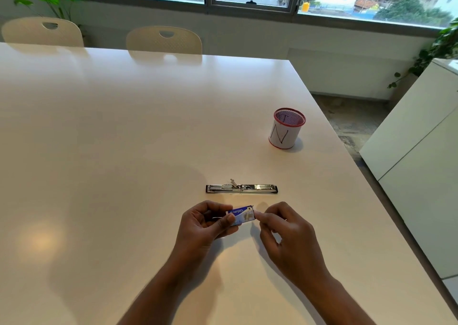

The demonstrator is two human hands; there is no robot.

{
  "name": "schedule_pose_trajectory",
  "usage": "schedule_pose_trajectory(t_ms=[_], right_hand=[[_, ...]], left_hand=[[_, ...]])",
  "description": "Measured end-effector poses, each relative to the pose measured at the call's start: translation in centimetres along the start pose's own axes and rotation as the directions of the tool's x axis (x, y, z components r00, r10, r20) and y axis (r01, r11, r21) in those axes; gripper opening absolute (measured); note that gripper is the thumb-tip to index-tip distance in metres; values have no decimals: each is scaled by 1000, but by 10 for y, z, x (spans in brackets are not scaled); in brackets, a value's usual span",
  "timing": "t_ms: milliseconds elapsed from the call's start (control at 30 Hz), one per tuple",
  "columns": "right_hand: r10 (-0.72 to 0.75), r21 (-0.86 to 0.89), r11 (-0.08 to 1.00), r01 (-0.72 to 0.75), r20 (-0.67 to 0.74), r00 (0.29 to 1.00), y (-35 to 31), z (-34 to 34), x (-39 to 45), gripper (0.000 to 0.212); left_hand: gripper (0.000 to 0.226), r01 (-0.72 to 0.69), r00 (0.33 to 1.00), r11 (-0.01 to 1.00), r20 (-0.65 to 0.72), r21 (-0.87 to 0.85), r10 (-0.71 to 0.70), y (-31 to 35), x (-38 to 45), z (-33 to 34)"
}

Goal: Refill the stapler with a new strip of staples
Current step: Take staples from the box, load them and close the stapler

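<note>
Near the six o'clock edge of the white table (124,139), the person holds a small blue-and-white staple box (241,215) between both hands, just above the surface. The left hand (205,225) curls its fingers and thumb round the box's left end; a thin silvery sliver shows inside that hand, too small to tell whether it is a strip of staples. The right hand (280,228) pinches or picks at the box's right end, where a flap seems to stand ajar; whether it truly grips the flap cannot be told.

The step in hand appears to be opening the box to get a fresh strip out. The next move likely calls for drawing one strip free without snapping it, then carrying it toward twelve o'clock to the stapler (241,189).

The stapler lies just beyond the hands at twelve o'clock, touching neither. It is swung fully open and flat, a long chrome bar with black ends, its channel facing up and a small metal part sticking up near the middle. Whether the channel is empty cannot be told.

A red mesh cup (287,129) marked with an N stands at about one o'clock, well apart.
</note>
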State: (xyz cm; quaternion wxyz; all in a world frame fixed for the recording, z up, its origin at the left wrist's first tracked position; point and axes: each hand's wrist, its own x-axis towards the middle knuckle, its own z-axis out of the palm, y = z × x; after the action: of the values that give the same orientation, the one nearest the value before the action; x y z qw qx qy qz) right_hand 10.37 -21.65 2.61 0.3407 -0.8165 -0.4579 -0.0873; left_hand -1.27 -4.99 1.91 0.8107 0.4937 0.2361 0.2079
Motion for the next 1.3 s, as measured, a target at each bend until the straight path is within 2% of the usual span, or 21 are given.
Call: schedule_pose_trajectory(t_ms=[100,200,267,367,533,600,700,800,900,1033,1167,1300], right_hand=[[20,90,996,-17,-31,999,0,3,-1,29],[199,395,901,-178,-12,980,-2,4,-1,35],[294,572,766,-293,95,951,-4,3,-1,38],[379,742,497,-449,280,882,-8,0,-2,34],[440,811,129,-571,469,766,-12,-3,3,30],[469,815,61,-577,487,737,-14,-4,6,36],[507,809,108,-577,455,732,-17,-4,10,34],[532,790,253,-558,368,762,-18,-6,12,12],[532,787,302,-538,329,780,-15,-9,10,25],[508,734,402,-548,320,800,-15,-8,9,24],[503,739,332,-586,386,773,-11,-11,15,21],[499,724,325,-609,416,761,-8,-13,17,22]], left_hand=[[24,10,1000,1000,26,8,-10,2,0,-2],[41,39,998,999,55,-16,-38,4,1,-6],[54,48,997,998,67,-32,-46,4,1,-7],[55,44,995,998,95,-38,-41,5,2,-9],[57,84,991,994,107,-65,-77,2,4,-12],[57,97,990,993,106,-66,-90,1,4,-12],[52,95,992,993,84,-70,-89,1,4,-10],[35,81,996,993,44,-80,-78,1,4,-9],[29,69,997,993,27,-98,-67,0,4,-8],[25,75,996,994,44,-74,-71,1,3,-10],[25,64,996,996,60,-56,-60,1,3,-8],[22,49,997,998,65,-34,-47,1,3,-6]])
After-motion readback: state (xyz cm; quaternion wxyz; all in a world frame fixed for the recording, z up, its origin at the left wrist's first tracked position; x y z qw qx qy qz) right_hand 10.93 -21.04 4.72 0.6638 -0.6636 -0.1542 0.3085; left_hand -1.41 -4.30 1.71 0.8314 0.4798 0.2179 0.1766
